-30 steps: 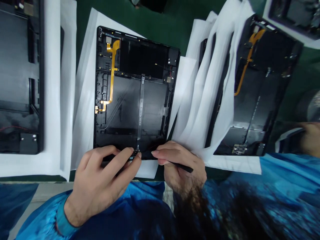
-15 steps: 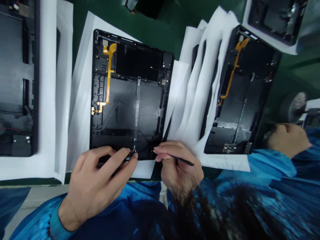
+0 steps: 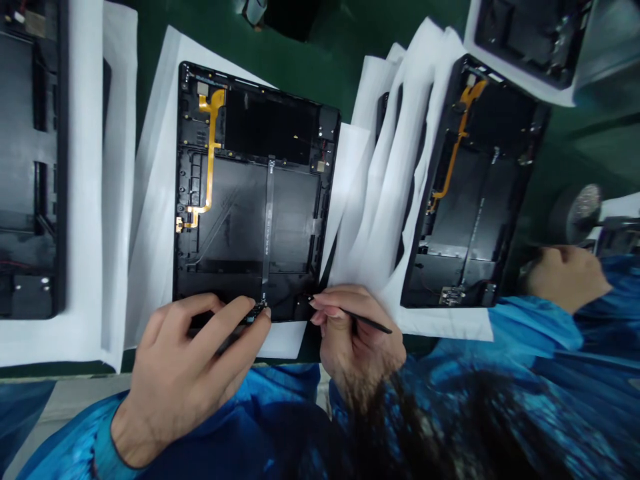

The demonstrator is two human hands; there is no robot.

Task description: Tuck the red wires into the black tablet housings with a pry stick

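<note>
A black tablet housing (image 3: 240, 213) lies on white foam sheeting, with an orange flex cable (image 3: 211, 160) along its left side and a dark ribbon cable (image 3: 268, 227) running down its middle. My left hand (image 3: 195, 373) reaches over the lower edge, its fingers closed on a small circuit board (image 3: 256, 312) at the ribbon's lower end. Most of the board is covered by the fingers. In my right hand (image 3: 363, 333) is a thin black tool (image 3: 367, 323), pinched like a pen. Its tip points at the housing's lower right corner; whether it touches is too small to tell.
More housings stand close by: one at the left (image 3: 30, 167), one at the right (image 3: 465, 193) and one at the top right (image 3: 535, 40). Folded foam sheets (image 3: 385, 180) fill the gap on the right. Another person's hand (image 3: 570, 280) rests near a round dark object (image 3: 577, 213).
The whole view has shifted a little, so things sit slightly further left. Both hands keep almost the same grip and place on the housing.
</note>
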